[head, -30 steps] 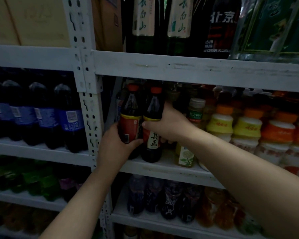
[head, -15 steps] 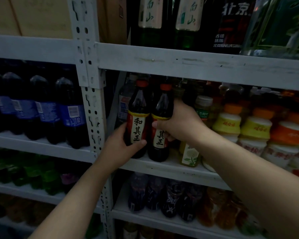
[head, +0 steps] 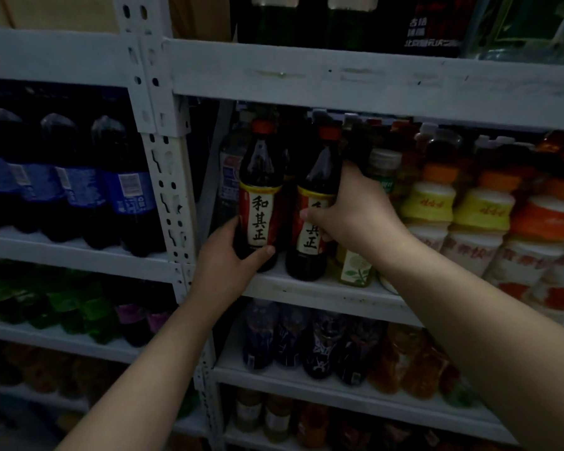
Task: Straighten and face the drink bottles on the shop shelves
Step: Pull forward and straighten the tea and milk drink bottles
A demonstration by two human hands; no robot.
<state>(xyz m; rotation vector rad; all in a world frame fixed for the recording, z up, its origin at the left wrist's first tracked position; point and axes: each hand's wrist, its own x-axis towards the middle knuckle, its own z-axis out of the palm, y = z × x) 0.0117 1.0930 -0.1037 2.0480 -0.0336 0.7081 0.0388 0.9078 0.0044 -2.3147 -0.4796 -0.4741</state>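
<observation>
The dimly lit white metal shelf [head: 323,289] meets a perforated post [head: 171,203]. Just right of the post, the left bottle [head: 261,177] and the right bottle [head: 318,177] stand upright, both dark with red caps. The left hand [head: 228,265] grips the left bottle's base. The right hand [head: 355,209] wraps around the right bottle's label.

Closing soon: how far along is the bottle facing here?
Done: the left dark bottle, held by the left hand, shows its label squarely. In hand: the right hand grips the right dark bottle, label partly covered. Left: the cola bottles show barcodes outward.
</observation>
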